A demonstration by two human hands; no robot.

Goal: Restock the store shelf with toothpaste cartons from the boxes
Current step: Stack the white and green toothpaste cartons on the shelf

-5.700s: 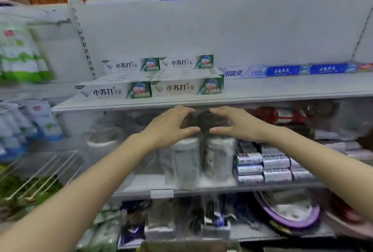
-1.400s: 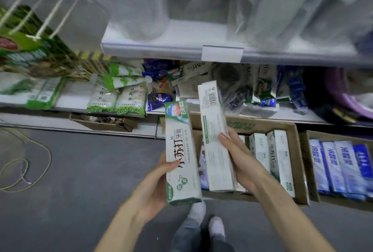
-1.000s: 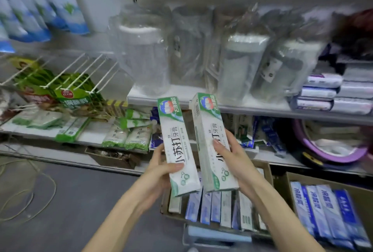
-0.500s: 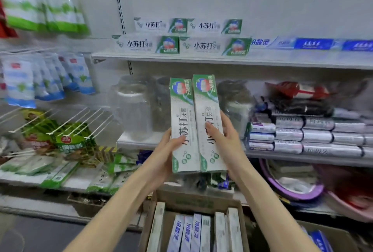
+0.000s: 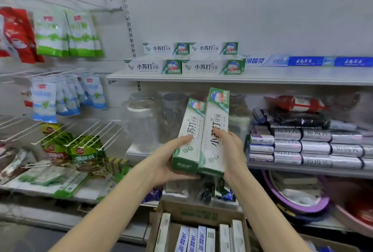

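I hold two white-and-green toothpaste cartons upright, side by side, in front of the middle shelf. My left hand [image 5: 168,161] grips the left carton [image 5: 190,130] from below. My right hand [image 5: 232,151] grips the right carton [image 5: 217,122], which stands a little higher. On the upper shelf [image 5: 262,77] lie stacked matching cartons [image 5: 184,66], two rows deep. A cardboard box [image 5: 199,214] below my hands holds several more toothpaste cartons standing on end.
Blue toothpaste cartons [image 5: 310,61] line the upper shelf's right part. Clear plastic-wrapped jars [image 5: 143,122] stand behind my hands. Rolled grey packs [image 5: 314,146] fill the middle shelf's right. Hanging bags [image 5: 66,33] and wire hooks are at left. Purple basins [image 5: 298,201] sit low right.
I picked two cartons from the floor box and lifted them. Over the last half second my view rose and the cartons tilted slightly right, the right one edging higher.
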